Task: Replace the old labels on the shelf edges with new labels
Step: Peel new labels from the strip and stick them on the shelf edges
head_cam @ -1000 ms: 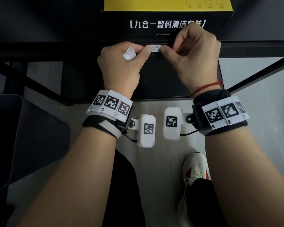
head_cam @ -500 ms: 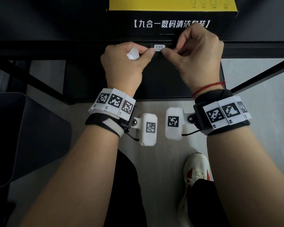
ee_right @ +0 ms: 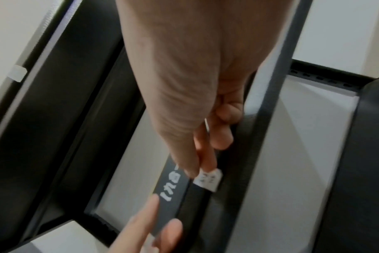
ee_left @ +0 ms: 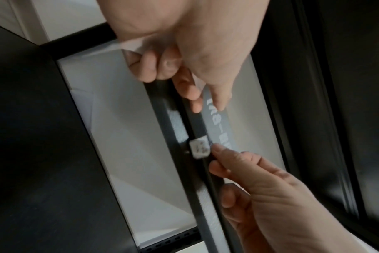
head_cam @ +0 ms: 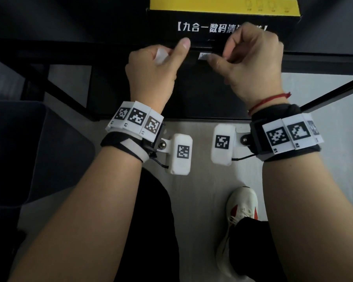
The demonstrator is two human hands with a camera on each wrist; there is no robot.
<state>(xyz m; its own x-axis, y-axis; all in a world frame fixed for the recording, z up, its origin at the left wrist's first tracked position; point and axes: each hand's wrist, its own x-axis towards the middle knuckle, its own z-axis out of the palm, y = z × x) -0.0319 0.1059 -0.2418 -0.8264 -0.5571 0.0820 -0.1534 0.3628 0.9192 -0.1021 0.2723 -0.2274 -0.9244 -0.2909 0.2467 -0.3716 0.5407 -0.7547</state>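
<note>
The small white label lies against the black shelf edge, directly below the black-and-yellow box that stands on the shelf. The right hand pinches the label's right end between thumb and forefinger, so most of the label sticks out to the left of the fingertips; in the right wrist view the label shows just past the fingertips, beside the box's printed front. The left hand sits left of the label and apart from it, its fingers curled round a piece of white backing paper, thumb raised toward the box.

Half a second earlier the left thumb tip touched the label's left end; now it has lifted off and moved up and to the left, leaving only the right hand on the label. The right hand has barely shifted.

The writing on the label is too blurred to read in any view. Whether the label is stuck to the shelf edge or lifted from it cannot be told. The right hand covers part of the box's white lettering, and the backing paper is mostly hidden inside the left fist.
</note>
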